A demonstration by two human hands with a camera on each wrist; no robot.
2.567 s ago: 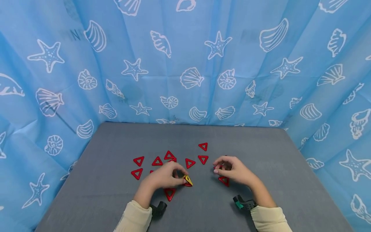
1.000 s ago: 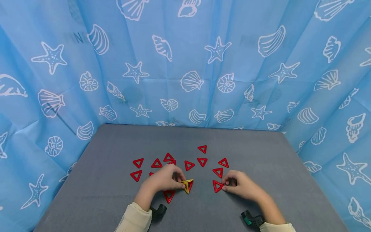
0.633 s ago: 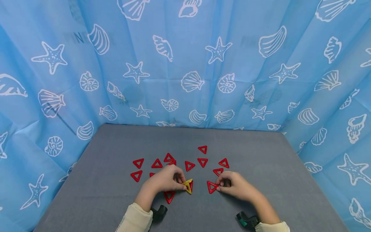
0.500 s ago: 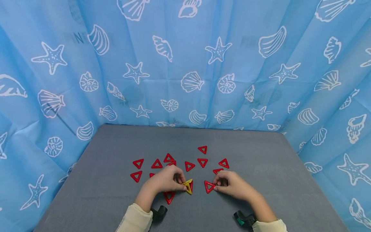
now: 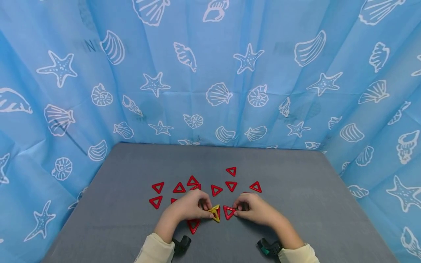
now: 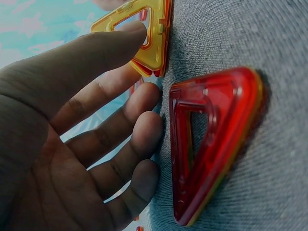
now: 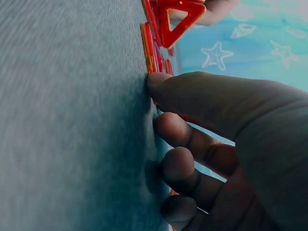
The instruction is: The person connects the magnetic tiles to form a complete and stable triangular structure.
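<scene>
On grey worktop point(image 5: 296, 171): left hand point(image 5: 187, 208) grip pinches yellow triangle point(image 5: 215, 212); right hand point(image 5: 254, 210) grip pinches red triangle point(image 5: 228, 212).

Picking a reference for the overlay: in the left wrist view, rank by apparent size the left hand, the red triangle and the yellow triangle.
1. Left hand, largest, though nearest the camera.
2. Red triangle.
3. Yellow triangle, smallest, partly cropped and farther off, so true size unsure.

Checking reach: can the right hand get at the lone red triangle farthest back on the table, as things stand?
Probably yes. The right hand is busy sliding a red triangle toward the yellow piece, but only bare table lies between it and the farthest triangle.
</scene>
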